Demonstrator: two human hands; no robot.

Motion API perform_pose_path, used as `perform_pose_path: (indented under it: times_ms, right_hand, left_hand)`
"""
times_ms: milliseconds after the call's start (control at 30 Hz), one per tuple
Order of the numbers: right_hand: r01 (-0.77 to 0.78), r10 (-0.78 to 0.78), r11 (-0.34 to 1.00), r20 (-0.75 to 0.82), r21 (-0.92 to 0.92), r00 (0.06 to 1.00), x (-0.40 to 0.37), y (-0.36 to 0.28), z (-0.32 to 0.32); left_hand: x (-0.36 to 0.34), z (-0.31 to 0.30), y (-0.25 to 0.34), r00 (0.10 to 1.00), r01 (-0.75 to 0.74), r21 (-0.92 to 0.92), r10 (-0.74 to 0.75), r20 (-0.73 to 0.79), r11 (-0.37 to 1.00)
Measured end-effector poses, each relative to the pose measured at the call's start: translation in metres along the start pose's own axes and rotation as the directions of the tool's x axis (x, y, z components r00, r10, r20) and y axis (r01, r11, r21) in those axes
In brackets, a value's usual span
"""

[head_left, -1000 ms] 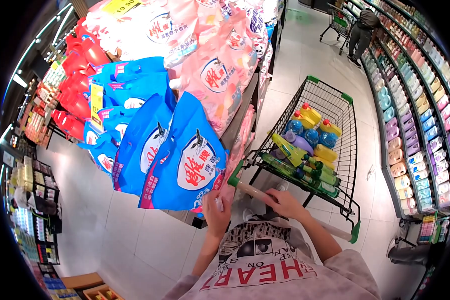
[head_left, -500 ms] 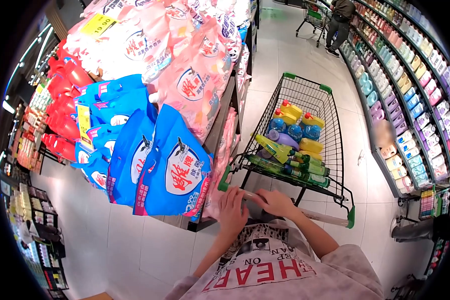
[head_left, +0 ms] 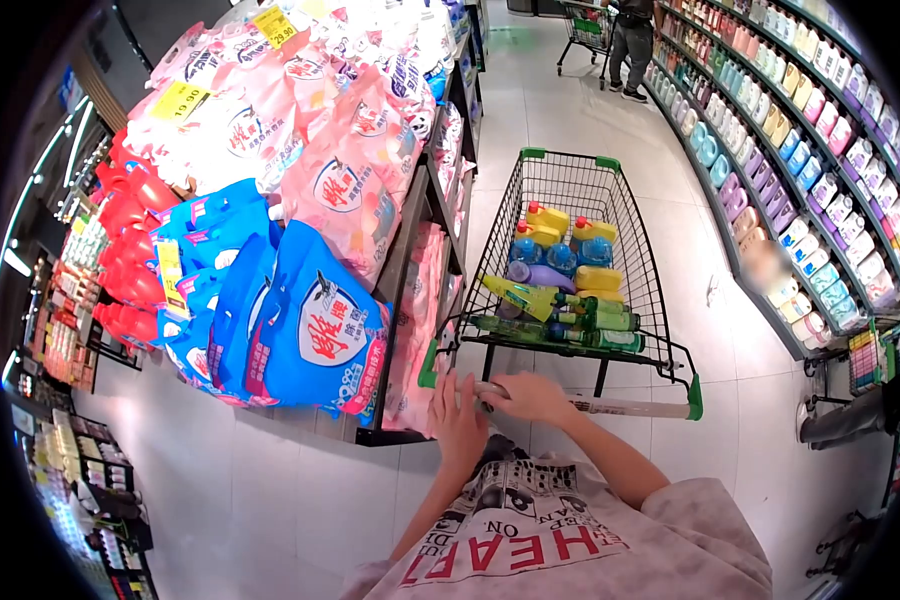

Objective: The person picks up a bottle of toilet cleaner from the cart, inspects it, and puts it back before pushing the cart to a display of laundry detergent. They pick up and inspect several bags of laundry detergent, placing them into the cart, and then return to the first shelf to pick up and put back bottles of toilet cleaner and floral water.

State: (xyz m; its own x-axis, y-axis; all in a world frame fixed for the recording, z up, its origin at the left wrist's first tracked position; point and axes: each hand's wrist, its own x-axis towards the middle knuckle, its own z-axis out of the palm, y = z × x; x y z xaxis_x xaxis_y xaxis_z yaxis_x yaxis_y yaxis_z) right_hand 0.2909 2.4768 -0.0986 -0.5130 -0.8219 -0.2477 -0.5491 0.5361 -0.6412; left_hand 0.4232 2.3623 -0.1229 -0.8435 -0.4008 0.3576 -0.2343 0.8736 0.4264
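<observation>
Both hands are on the handle point(head_left: 630, 408) of a black wire shopping cart point(head_left: 660, 290) with green corners. My left hand point(head_left: 458, 415) wraps round its left part, and my right hand point(head_left: 530, 398) grips it just beside, fingers closed. In the cart lie yellow bottles point(head_left: 598, 280) with red caps, blue-capped bottles point(head_left: 561, 259), a purple bottle point(head_left: 545, 278), a yellow-green pack point(head_left: 520, 297) and green bottles point(head_left: 610, 341) on their sides.
Blue detergent bags point(head_left: 320, 320) and pink bags point(head_left: 340, 190) are piled on a display at the left. Shelves of bottles point(head_left: 770, 180) line the right side. A person point(head_left: 632, 50) stands by another cart point(head_left: 585, 35) ahead; another person's leg point(head_left: 845, 425) shows at right.
The cart and both hands have turned slightly, with the cart now pointing straighter up the aisle. The display and the right shelves have shifted left in view. Both hands still hold the handle.
</observation>
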Motion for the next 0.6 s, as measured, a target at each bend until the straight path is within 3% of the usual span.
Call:
perform_pose_path:
  times_ms: [233,300,600]
  right_hand:
    - [-0.006,0.007,0.999,0.016,-0.036,1.000,-0.041,0.008,0.014]
    - [0.023,-0.024,0.999,-0.023,-0.033,0.999,-0.052,0.012,0.022]
    - [0.041,-0.038,0.999,0.084,-0.024,0.996,-0.103,-0.001,0.050]
  left_hand:
    - [-0.044,-0.006,0.024,0.999,0.008,0.038,-0.009,0.038,0.999]
    - [-0.058,-0.008,0.026,0.999,-0.009,-0.044,0.011,0.040,0.999]
    - [-0.119,-0.023,0.030,1.000,0.007,-0.097,-0.007,0.001,0.995]
